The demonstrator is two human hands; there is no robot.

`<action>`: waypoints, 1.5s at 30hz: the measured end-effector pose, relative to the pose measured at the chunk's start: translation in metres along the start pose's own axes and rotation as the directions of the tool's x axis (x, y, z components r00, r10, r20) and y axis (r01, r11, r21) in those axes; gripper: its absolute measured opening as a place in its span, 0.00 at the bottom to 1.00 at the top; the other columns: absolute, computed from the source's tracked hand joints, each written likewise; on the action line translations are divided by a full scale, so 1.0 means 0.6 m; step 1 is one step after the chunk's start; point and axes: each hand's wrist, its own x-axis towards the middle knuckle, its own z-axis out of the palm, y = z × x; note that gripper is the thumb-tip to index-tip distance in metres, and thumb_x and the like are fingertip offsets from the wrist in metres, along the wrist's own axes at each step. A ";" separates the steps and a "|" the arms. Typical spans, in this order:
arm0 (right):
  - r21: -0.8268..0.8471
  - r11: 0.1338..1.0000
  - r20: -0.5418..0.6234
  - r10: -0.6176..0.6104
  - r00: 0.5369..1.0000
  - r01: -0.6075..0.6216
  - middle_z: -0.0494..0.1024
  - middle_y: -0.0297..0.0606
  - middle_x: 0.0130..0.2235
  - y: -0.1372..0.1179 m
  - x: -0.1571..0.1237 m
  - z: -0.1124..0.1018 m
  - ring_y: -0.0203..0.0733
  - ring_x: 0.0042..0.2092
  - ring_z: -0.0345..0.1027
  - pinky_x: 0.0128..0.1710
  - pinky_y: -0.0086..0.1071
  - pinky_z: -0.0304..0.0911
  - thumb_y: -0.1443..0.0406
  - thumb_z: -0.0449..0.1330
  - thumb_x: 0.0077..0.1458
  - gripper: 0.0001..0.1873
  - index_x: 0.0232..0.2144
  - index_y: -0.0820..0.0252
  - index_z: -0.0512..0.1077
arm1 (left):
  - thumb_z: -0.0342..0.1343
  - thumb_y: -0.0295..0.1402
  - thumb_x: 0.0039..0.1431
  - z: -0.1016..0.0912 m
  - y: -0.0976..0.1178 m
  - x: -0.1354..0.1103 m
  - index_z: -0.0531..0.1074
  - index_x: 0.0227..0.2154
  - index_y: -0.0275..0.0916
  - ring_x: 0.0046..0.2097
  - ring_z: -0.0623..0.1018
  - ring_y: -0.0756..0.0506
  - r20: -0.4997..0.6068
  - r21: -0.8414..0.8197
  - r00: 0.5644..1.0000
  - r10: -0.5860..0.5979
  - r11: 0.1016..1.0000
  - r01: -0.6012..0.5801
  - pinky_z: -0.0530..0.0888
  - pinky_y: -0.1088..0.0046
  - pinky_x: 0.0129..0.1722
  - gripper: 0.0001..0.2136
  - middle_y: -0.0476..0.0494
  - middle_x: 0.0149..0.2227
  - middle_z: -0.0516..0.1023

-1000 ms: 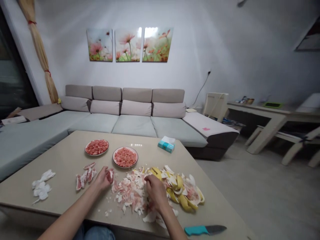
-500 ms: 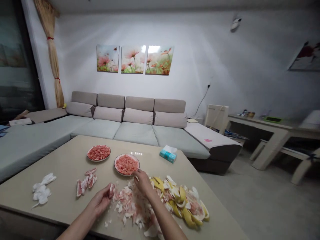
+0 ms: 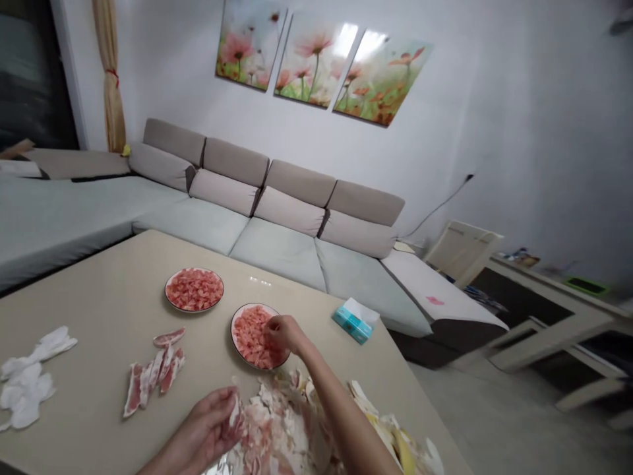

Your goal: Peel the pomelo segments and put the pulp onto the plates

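My left hand [image 3: 210, 422] is closed around a pomelo segment [image 3: 236, 410], with pale membrane showing at the fingertips. My right hand [image 3: 287, 335] reaches over the nearer plate [image 3: 233, 349]; its fingers are pinched together at the pink pomelo flesh [image 3: 251, 333] there, and whatever they hold is hidden. A second plate [image 3: 169, 302], farther back and to the left, is heaped with redder flesh pieces [image 3: 194, 289]. Several unopened pomelo segments [image 3: 153, 376] lie left of my hands. Below my right forearm spreads a pile of torn membranes [image 3: 277, 422].
Yellow-and-white rind [image 3: 403, 448] lies at the table's right side. A blue tissue pack [image 3: 355, 322] sits near the far right edge, and crumpled white tissues [image 3: 30, 382] at the left. Behind the table [image 3: 99, 316] stands a grey sofa [image 3: 277, 247].
My right hand has moved from the plate's near edge to over its flesh pieces. My left hand still holds the segment. The view has tilted and dropped closer to the table.
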 end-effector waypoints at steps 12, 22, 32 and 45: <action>0.164 0.975 -0.121 0.170 0.978 -0.149 0.71 0.42 0.52 0.018 0.009 -0.070 0.45 0.47 0.70 0.45 0.43 0.69 0.62 0.57 0.62 0.16 0.50 0.60 0.68 | 0.70 0.31 0.42 0.025 0.004 0.009 0.74 0.46 0.41 0.46 0.75 0.44 0.139 0.147 0.982 0.130 0.978 -0.150 0.73 0.70 0.47 0.24 0.40 0.48 0.72; 0.612 0.788 -0.269 0.122 0.955 0.072 0.80 0.40 0.35 -0.126 -0.266 -0.004 0.42 0.34 0.73 0.33 0.31 0.67 0.59 0.58 0.57 0.12 0.37 0.59 0.78 | 0.68 0.32 0.45 0.040 0.021 -0.003 0.72 0.44 0.41 0.43 0.76 0.46 0.237 0.342 0.908 0.345 0.845 -0.411 0.72 0.73 0.43 0.20 0.43 0.40 0.78; 0.708 0.692 -0.352 0.168 0.921 0.144 0.78 0.39 0.38 -0.189 -0.303 0.031 0.43 0.39 0.72 0.36 0.30 0.66 0.65 0.65 0.50 0.08 0.36 0.56 0.77 | 0.67 0.29 0.44 0.047 0.028 -0.004 0.75 0.36 0.38 0.43 0.77 0.42 0.329 0.394 0.883 0.334 0.801 -0.450 0.73 0.68 0.44 0.14 0.42 0.39 0.78; 0.784 0.620 -0.184 0.190 0.964 0.027 0.78 0.39 0.30 -0.200 -0.303 0.011 0.44 0.33 0.71 0.31 0.32 0.66 0.58 0.67 0.48 0.09 0.28 0.57 0.80 | 0.65 0.33 0.48 0.041 0.064 -0.018 0.75 0.31 0.35 0.36 0.76 0.45 0.332 0.530 0.897 0.291 0.729 -0.433 0.71 0.73 0.37 0.09 0.44 0.32 0.78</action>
